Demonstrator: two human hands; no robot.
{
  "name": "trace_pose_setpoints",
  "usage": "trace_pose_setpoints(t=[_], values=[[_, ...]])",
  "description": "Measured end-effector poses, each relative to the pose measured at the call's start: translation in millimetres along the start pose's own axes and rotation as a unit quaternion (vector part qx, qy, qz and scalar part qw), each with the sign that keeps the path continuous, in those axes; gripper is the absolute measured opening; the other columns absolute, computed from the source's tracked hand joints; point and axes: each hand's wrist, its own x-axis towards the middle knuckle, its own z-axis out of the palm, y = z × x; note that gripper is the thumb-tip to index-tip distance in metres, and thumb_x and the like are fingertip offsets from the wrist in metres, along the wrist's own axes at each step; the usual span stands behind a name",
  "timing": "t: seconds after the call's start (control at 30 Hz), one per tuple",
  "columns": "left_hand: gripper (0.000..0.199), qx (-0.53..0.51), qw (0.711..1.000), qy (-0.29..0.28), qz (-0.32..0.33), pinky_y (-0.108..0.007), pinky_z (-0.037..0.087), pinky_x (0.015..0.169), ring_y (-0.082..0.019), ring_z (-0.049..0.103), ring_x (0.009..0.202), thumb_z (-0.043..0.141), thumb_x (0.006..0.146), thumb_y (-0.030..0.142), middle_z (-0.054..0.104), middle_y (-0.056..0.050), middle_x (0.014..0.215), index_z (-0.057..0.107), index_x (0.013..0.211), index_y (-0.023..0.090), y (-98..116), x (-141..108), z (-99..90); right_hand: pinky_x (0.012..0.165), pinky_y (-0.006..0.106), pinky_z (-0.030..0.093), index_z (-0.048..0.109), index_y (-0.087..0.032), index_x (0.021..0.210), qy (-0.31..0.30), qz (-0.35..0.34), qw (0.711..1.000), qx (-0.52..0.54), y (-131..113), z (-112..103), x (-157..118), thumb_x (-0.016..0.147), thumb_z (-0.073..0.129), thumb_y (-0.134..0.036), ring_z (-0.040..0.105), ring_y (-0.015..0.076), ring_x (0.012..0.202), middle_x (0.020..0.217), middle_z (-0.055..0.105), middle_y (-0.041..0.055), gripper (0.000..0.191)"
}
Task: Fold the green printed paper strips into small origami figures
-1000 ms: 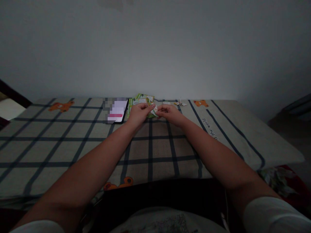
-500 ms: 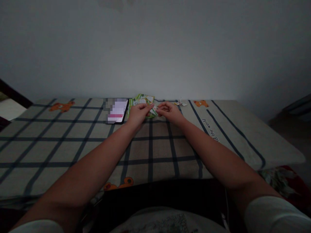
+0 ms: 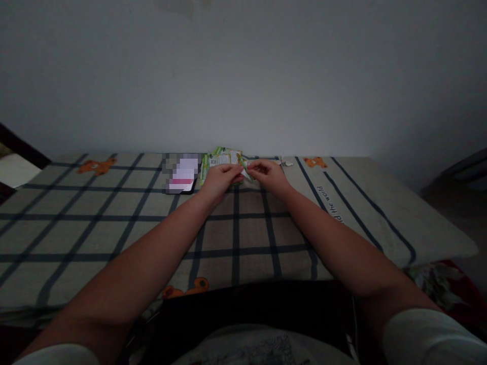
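Observation:
My left hand (image 3: 219,180) and my right hand (image 3: 269,174) are close together over the far middle of the table, thumbs and fingertips pinched. Between them they grip a small green-and-white packet (image 3: 246,169) by its two sides. It looks like a thin, shiny wrapper; its contents are hidden. Behind and partly beneath my left hand lie printed green packets (image 3: 224,158), flat and overlapping on the cloth.
A phone (image 3: 185,175) with a lit screen lies left of the packets. Crumpled white scraps (image 3: 284,161) rest beyond my right hand. A checked tablecloth (image 3: 125,238) with orange bear prints covers the table, which meets a plain wall (image 3: 243,76).
The small packet has turned more upright between my fingertips, and my right fingers have closed onto its edge. More of the flat green packets shows now.

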Motion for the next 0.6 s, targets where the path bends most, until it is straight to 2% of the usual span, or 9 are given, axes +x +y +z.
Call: trace_pose_setpoints(t=[0.17, 0.3, 0.6], values=[[0.027, -0.026, 1.000, 0.004, -0.012, -0.025, 0.054, 0.076, -0.010, 0.064, 0.072, 0.086, 0.063, 0.033, 0.071, -0.005, 0.081, 0.073, 0.074, 0.012, -3.6, 2.5, 0.3, 0.073, 0.030, 0.051, 0.074, -0.020, 0.086, 0.013, -0.069, 0.990, -0.120, -3.8, 0.2, -2.4, 0.082, 0.071, -0.031, 0.064, 0.0159, 0.078, 0.088, 0.074, 0.0060, 0.012], [0.021, -0.054, 0.998, -0.004, -0.026, -0.024, 0.054, 0.079, -0.009, 0.064, 0.074, 0.084, 0.066, 0.028, 0.070, -0.005, 0.081, 0.073, 0.072, 0.012, -3.5, 2.1, 0.1, 0.073, 0.031, 0.052, 0.076, -0.019, 0.088, 0.007, -0.113, 0.983, -0.144, -5.6, -2.1, -2.4, 0.085, 0.070, -0.028, 0.066, 0.0173, 0.082, 0.090, 0.075, 0.0076, 0.011], [0.013, -0.072, 0.996, -0.029, -0.033, -0.025, 0.054, 0.086, -0.010, 0.067, 0.080, 0.077, 0.076, 0.025, 0.070, -0.004, 0.082, 0.071, 0.074, 0.014, -1.6, -1.5, 1.7, 0.069, 0.030, 0.054, 0.076, -0.020, 0.090, 0.022, -0.094, 0.985, -0.146, -3.0, -3.2, -1.0, 0.078, 0.078, -0.036, 0.065, 0.0171, 0.081, 0.094, 0.074, 0.0078, 0.020]])
